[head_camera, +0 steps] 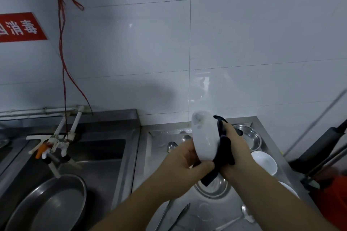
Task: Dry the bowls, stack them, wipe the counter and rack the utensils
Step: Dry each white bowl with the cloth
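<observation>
A white bowl (205, 137) is held on edge above the steel counter (150, 155). My left hand (185, 165) grips its lower rim from the left. My right hand (234, 148) presses a black cloth (224, 153) against the bowl's far side, fingers curled round the cloth. Another white bowl (264, 162) stands on the counter to the right, and a third white bowl (289, 188) shows partly behind my right forearm. A steel bowl (249, 137) sits at the back, a second steel bowl (212, 187) below my hands. Spoons (171, 145), tongs (180, 215) and a ladle (246, 212) lie on the counter.
A sink (101, 154) with a white tap (56, 142) lies to the left, a large steel basin (50, 202) in front of it. Red cord (62, 58) hangs down the tiled wall. Dark handles (326, 148) and an orange object (332, 199) stand at the right edge.
</observation>
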Action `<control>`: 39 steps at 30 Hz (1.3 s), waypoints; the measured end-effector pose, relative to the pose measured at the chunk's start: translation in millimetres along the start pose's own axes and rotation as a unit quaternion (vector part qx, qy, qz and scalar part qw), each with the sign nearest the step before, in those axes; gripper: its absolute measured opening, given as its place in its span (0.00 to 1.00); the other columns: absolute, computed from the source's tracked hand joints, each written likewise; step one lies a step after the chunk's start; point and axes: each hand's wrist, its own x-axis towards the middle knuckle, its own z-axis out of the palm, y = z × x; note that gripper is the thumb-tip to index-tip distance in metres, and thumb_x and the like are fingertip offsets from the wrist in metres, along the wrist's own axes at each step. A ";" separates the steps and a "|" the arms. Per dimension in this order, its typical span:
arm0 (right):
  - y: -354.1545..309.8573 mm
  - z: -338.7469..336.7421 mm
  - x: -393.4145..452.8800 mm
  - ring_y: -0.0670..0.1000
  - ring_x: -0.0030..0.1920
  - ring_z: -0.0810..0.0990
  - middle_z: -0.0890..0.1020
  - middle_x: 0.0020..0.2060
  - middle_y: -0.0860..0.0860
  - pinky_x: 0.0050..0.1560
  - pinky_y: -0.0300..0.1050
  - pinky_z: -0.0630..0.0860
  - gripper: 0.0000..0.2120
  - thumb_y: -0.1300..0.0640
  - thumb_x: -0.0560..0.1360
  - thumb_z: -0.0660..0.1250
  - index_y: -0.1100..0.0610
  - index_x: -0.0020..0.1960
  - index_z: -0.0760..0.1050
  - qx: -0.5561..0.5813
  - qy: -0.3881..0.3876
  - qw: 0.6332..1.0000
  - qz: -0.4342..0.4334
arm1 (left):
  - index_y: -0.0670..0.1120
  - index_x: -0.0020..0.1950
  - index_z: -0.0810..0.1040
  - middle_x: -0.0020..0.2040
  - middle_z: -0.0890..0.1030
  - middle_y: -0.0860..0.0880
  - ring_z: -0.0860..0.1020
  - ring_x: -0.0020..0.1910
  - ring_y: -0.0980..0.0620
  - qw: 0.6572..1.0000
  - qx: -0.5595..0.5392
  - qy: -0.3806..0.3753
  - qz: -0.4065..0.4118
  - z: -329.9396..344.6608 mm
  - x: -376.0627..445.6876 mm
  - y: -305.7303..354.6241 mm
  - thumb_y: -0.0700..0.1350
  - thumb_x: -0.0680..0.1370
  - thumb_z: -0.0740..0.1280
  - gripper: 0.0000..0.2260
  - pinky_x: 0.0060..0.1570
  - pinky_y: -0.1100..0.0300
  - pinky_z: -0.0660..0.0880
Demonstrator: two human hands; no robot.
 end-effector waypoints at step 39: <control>78.3 -74.4 21.0 0.55 0.42 0.88 0.87 0.42 0.53 0.39 0.47 0.84 0.14 0.49 0.77 0.77 0.51 0.58 0.78 -0.123 0.206 0.956 -0.171 | 0.55 0.72 0.72 0.65 0.75 0.58 0.74 0.62 0.59 0.959 0.279 0.050 -0.004 -26.9 24.2 -84.3 0.52 0.86 0.60 0.15 0.63 0.61 0.72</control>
